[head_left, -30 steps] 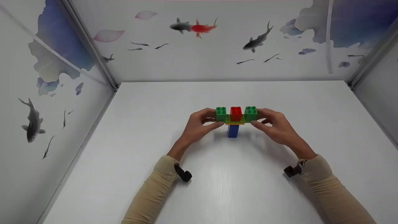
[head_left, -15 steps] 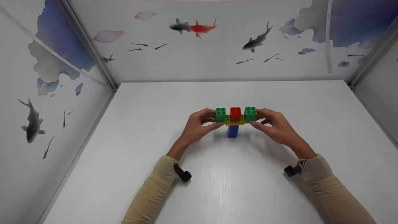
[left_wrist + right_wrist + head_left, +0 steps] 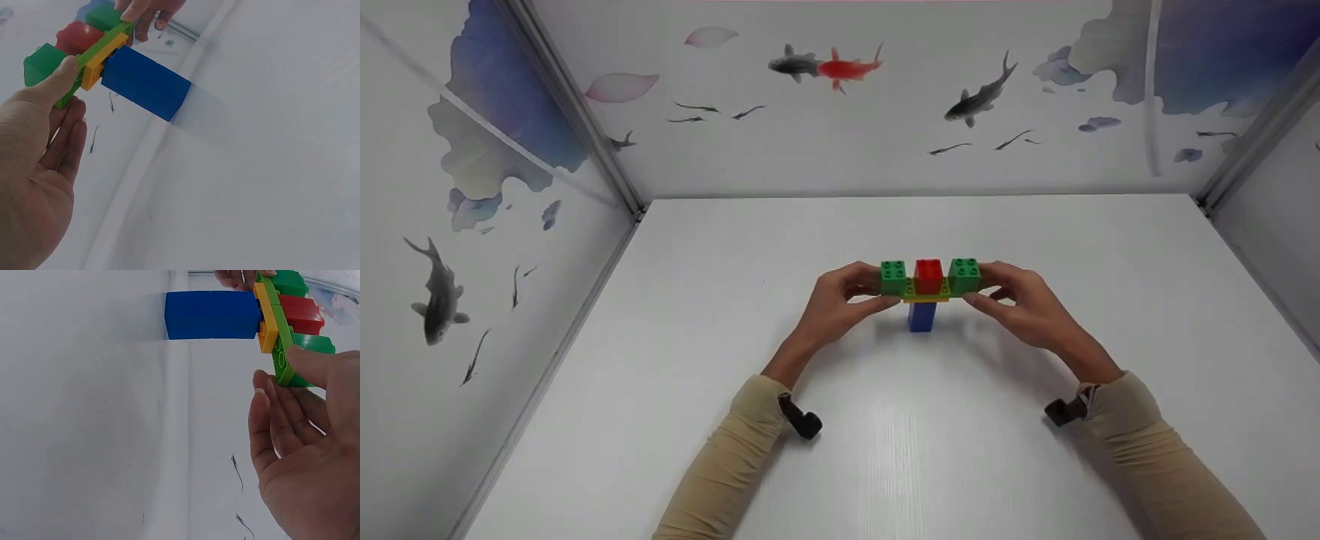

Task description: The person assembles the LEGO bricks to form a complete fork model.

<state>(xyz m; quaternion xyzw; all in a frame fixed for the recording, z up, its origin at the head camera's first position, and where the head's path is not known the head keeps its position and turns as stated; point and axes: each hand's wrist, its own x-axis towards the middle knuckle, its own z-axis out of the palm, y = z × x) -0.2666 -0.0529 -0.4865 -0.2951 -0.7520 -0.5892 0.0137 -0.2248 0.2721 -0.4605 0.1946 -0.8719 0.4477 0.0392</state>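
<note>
Toy building bricks form a T-shaped stack on the table. Its upright post is two stacked blue bricks [image 3: 147, 82], standing on the white surface. A yellow plate [image 3: 266, 319] lies across the post's top, beneath lime green plates [image 3: 283, 354]. Above them sit a left green brick [image 3: 893, 277], a red brick [image 3: 928, 277] and a right green brick [image 3: 964, 277], with gaps between. My left hand [image 3: 840, 304] pinches the left end of the crossbar, thumb on the near side. My right hand [image 3: 1024, 306] pinches the right end in the same way. Some fingertips are hidden behind the bricks.
The white table [image 3: 885, 450] reaches back to a wall [image 3: 900, 150] printed with fish and leaves. A similar side wall [image 3: 405, 202] stands at the left, another at the right. Black wrist cameras sit by both beige cuffs.
The crossbar with its bricks sits very slightly lower in the head view than a second ago. Both hands keep their hold and barely move.
</note>
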